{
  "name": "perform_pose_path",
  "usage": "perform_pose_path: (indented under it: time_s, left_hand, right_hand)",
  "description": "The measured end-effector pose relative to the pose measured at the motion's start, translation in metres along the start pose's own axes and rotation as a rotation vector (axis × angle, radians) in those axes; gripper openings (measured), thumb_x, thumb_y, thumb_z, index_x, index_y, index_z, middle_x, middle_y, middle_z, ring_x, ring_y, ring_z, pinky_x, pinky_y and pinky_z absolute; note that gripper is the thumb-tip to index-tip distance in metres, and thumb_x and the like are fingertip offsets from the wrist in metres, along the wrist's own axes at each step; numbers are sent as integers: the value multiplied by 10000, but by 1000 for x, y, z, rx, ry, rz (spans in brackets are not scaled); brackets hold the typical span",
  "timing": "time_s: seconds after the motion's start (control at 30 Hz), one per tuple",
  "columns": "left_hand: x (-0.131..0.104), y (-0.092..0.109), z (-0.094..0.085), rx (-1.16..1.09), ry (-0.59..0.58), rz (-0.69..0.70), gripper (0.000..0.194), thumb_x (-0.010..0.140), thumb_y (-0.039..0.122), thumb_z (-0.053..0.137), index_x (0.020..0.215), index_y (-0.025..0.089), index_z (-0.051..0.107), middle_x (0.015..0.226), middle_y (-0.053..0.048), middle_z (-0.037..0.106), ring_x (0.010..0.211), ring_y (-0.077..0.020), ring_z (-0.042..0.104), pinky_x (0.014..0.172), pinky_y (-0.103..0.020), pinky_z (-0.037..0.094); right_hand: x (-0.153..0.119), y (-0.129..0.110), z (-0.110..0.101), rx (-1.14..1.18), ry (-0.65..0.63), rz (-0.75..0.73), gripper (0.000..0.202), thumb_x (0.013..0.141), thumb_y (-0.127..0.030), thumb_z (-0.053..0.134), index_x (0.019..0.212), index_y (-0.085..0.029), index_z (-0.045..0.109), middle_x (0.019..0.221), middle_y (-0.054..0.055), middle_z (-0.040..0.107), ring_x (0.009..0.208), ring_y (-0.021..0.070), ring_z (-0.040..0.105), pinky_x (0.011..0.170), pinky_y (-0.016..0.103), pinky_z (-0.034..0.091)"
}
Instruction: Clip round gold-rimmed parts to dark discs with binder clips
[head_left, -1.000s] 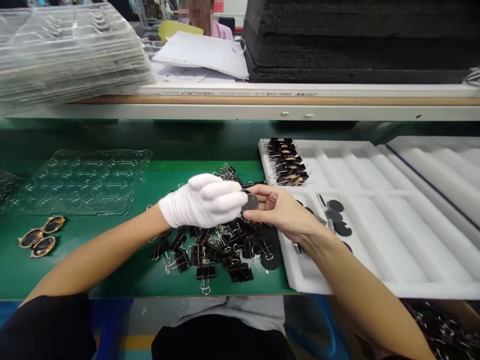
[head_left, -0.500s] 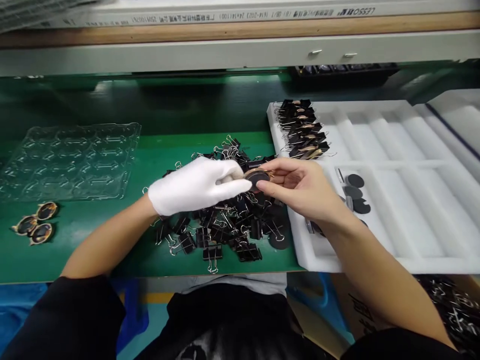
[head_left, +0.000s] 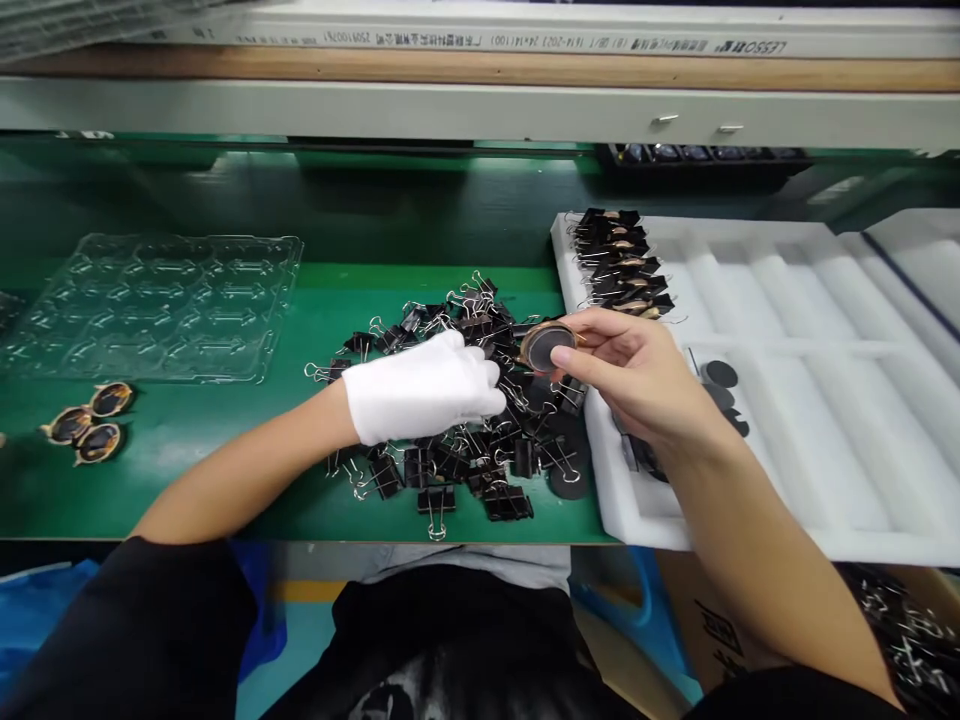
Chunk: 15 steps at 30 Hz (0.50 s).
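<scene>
My right hand [head_left: 637,370] is bare. Its thumb and fingers pinch a round gold-rimmed piece with a flat dark disc on its face [head_left: 550,350], tilted towards me above the clips. My left hand [head_left: 424,388], in a white glove, is palm-down over a pile of black binder clips [head_left: 450,465] with silver wire handles. Its fingers are bent but apart, and their tips and the thumb are partly hidden; no held thing shows. The left hand is clear of the round piece. A dark disc [head_left: 568,475] lies flat at the pile's right edge.
A white foam tray [head_left: 810,345] on the right holds a row of clipped pieces [head_left: 622,260] and several black discs [head_left: 721,375]. To the left lie a clear plastic tray [head_left: 165,310] and three gold-rimmed pieces [head_left: 97,440]. A ledge [head_left: 450,110] crosses the back.
My left hand has let go of the gold-rimmed piece and moved down onto the binder clips. My right hand still holds the piece, now turned more face-on to me. The view has shifted slightly.
</scene>
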<state>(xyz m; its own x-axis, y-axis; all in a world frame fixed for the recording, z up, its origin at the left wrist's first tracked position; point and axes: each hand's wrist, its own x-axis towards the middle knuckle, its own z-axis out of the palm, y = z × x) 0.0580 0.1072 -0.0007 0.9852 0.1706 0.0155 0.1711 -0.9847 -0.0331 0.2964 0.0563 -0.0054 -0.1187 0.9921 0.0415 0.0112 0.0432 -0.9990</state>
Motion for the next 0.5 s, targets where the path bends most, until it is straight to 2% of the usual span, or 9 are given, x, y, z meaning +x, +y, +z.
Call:
perform_pose_path:
  time_s: [0.1,0.2,0.3,0.37,0.4,0.5]
  left_hand:
    - [-1,-11,-10,-55,69,-23,276,1025,220,500,811,199,674,830,-55,686,706,-167,575,646,-336,293]
    - [-4,-15,-17,-138,108,-52,279,1021,260,518,813,204,695,833,-42,689,730,-163,587,673,-329,332]
    - [-6,-13,-15,-169,104,-19,173,1007,266,567,1012,242,738,942,-42,711,789,-169,610,711,-335,344]
    - [-5,-9,-11,-137,93,19,226,988,248,601,1181,282,715,1039,-55,712,817,-176,615,711,-339,326]
    - [-4,-7,-9,-113,87,36,246,980,231,609,1198,288,708,1057,-60,707,822,-179,612,706,-342,314]
    - [1,-2,-5,-74,60,104,153,985,193,578,960,243,720,969,-50,695,806,-181,590,686,-356,286]
  right_hand:
    - [0,-2,-3,24,-26,2,251,783,-373,922,938,-217,800,926,54,790,755,148,693,664,261,587]
    - [1,-5,-5,55,-17,-1,261,776,-381,925,943,-225,799,944,52,785,802,160,699,654,261,583]
    - [1,-7,-6,64,0,-4,268,768,-382,928,940,-224,797,938,48,777,793,155,686,639,257,573]
    - [2,-8,-6,66,2,-3,278,752,-388,935,920,-219,793,924,47,771,785,157,680,633,260,571]
    - [2,-8,-6,70,-1,-2,280,747,-390,937,913,-218,790,920,47,770,785,159,680,632,261,570]
    - [2,-7,-6,78,-20,8,257,767,-380,921,911,-216,786,922,47,769,780,156,678,633,258,566]
